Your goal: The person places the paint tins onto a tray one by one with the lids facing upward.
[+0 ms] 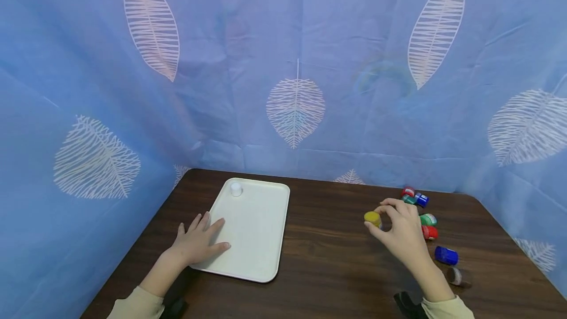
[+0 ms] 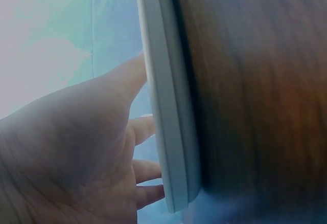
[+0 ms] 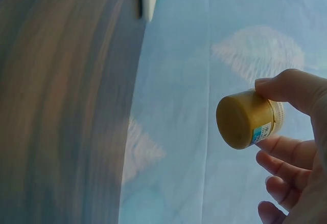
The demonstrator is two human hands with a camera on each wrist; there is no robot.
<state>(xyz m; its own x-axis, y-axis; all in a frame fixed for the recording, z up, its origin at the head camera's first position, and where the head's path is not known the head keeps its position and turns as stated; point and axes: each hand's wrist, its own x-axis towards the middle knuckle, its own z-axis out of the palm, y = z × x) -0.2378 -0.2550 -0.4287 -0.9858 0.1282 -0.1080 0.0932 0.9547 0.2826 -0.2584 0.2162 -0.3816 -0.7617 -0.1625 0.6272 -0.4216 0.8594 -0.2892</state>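
Note:
Between thumb and fingers my right hand (image 1: 402, 233) pinches a small yellow jar (image 1: 372, 218) above the table's right half. The right wrist view shows the jar (image 3: 244, 118) tilted, with a blue-and-white label and a ridged end near the fingers. My left hand (image 1: 195, 242) lies with spread fingers over the left edge of a white tray (image 1: 254, 230). In the left wrist view its fingers reach over the tray's rim (image 2: 171, 127). A small white jar (image 1: 236, 189) stands in the tray's far left corner.
Right of my right hand lie several small jars: red (image 1: 429, 233), green (image 1: 427, 219), blue (image 1: 446, 255), a brownish one (image 1: 458, 276), and a far cluster with another blue one (image 1: 422, 199). A blue leaf-patterned curtain (image 1: 354, 112) hangs behind the dark wood table (image 1: 328, 250).

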